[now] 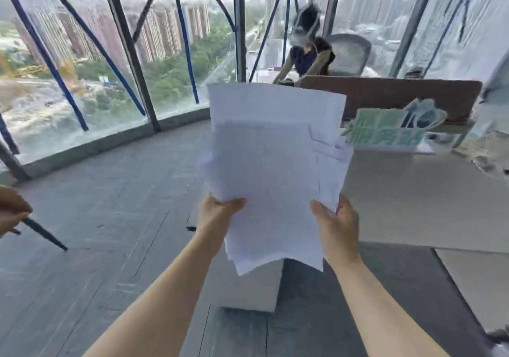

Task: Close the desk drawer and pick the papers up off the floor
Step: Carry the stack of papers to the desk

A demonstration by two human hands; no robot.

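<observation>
Grey floor below, white desk right of the fingers. Held upright between left hand and right hand: loose, uneven white papers, fingers pinching the lower edges.

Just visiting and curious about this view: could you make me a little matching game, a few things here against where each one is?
Things:
1. papers
2. sign
3. chair
4. cabinet

Places:
A. on the desk, right of the papers
B. on the floor, under the papers
C. held up in both hands
D. far back by the window

Pairs: 1-C, 2-A, 3-D, 4-B
</observation>
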